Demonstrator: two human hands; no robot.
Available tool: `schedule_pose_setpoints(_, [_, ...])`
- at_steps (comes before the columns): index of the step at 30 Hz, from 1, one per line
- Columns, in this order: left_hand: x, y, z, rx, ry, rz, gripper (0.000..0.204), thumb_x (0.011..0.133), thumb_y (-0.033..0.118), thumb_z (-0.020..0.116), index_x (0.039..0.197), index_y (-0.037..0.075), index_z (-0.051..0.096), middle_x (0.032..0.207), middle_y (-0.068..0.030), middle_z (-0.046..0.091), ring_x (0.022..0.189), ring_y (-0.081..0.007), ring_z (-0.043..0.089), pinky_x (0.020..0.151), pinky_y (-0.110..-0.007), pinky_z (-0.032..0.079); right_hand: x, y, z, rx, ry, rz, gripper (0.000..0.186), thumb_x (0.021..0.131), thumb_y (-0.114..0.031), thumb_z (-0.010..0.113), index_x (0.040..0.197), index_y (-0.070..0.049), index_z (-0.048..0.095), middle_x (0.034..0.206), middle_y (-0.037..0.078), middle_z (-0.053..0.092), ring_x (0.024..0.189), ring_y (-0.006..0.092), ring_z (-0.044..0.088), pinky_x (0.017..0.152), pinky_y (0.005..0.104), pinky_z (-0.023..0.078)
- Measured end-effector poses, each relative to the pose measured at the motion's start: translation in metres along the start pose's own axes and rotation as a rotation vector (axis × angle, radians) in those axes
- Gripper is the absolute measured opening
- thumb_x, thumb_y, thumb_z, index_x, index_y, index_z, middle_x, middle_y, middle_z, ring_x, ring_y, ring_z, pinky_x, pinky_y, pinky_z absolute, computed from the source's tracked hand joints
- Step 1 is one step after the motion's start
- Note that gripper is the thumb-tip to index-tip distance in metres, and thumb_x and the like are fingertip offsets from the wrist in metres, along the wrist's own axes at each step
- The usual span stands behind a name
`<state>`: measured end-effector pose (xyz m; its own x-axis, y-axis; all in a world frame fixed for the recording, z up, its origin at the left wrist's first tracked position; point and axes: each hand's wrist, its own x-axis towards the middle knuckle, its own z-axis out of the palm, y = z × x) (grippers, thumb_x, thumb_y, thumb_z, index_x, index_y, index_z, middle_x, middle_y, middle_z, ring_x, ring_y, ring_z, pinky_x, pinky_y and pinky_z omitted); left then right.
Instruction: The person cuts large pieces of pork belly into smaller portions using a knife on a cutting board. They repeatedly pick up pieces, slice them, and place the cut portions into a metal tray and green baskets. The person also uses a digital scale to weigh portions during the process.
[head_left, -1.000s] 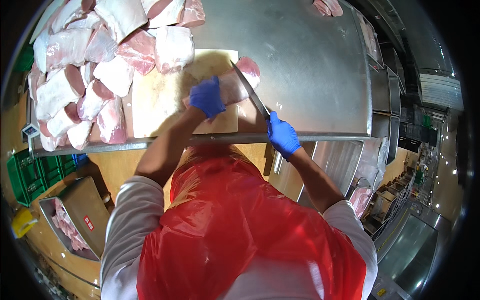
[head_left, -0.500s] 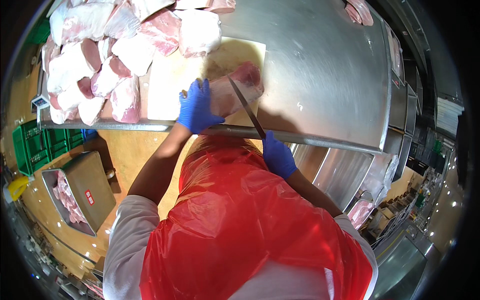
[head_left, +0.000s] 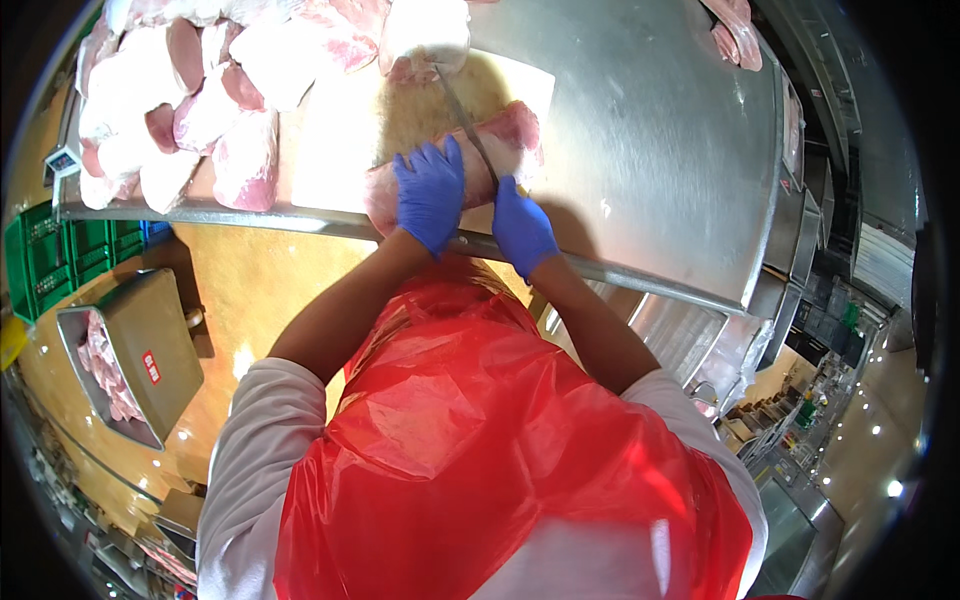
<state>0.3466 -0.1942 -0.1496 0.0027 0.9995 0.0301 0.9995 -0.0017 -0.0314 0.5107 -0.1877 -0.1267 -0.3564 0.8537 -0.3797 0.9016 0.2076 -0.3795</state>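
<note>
- Head view: meat (head_left: 512,135) lies on the board (head_left: 335,165), upper centre of the frame.
- Left hand (head_left: 430,197): fingers slightly spread, laid over the meat, not closed around it.
- Right hand (head_left: 523,230), just right of centre: fingers wrapped around the knife (head_left: 468,126).
- Blade: crosses above the meat, tip toward upper left; contact cannot be told.
- Meat pile (head_left: 195,110): upper left, on the desk (head_left: 650,150).

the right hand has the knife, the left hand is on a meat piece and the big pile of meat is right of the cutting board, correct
Not quite: the big pile of meat is left of the cutting board, as the head view shows.
</note>
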Motion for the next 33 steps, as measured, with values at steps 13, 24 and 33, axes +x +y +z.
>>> schedule_pose_setpoints(13, [0.012, -0.035, -0.037, -0.485, -0.298, 0.083, 0.079, 0.063, 0.030, 0.081, 0.128, 0.001, 0.047, 0.105, -0.0187, 0.065, 0.098, -0.0370, 0.066, 0.085, -0.047, 0.051, -0.009, 0.033, 0.032, -0.113, 0.046, -0.102, 0.034, 0.092, -0.007, 0.049, 0.123, 0.004, 0.042, 0.073, 0.023, 0.062, 0.070, 0.0436, 0.064, 0.065, 0.0496, 0.052])
schedule_pose_setpoints(24, [0.030, -0.230, -0.086, -2.443, 0.077, -0.403, 0.061, 0.090, 0.026, 0.064, 0.144, 0.006, 0.045, 0.135, -0.0153, 0.056, 0.123, -0.0294, 0.055, 0.107, -0.044, 0.046, -0.173, 0.095, 0.023, -0.003, -0.014, 0.120, 0.015, 0.097, -0.018, 0.048, 0.100, -0.004, 0.048, 0.070, 0.024, 0.062, 0.065, 0.0453, 0.063, 0.055, 0.0575, 0.047])
schedule_pose_setpoints(33, [0.203, -0.404, -0.254, -2.258, 0.666, -0.474, 0.065, 0.090, 0.055, 0.060, 0.132, 0.005, 0.054, 0.121, -0.0121, 0.062, 0.110, -0.0265, 0.060, 0.093, -0.049, 0.048, -0.098, 0.045, 0.026, 0.143, 0.461, -0.003, 0.025, 0.099, -0.024, 0.056, 0.110, -0.002, 0.051, 0.068, 0.027, 0.060, 0.065, 0.0490, 0.059, 0.054, 0.0565, 0.043])
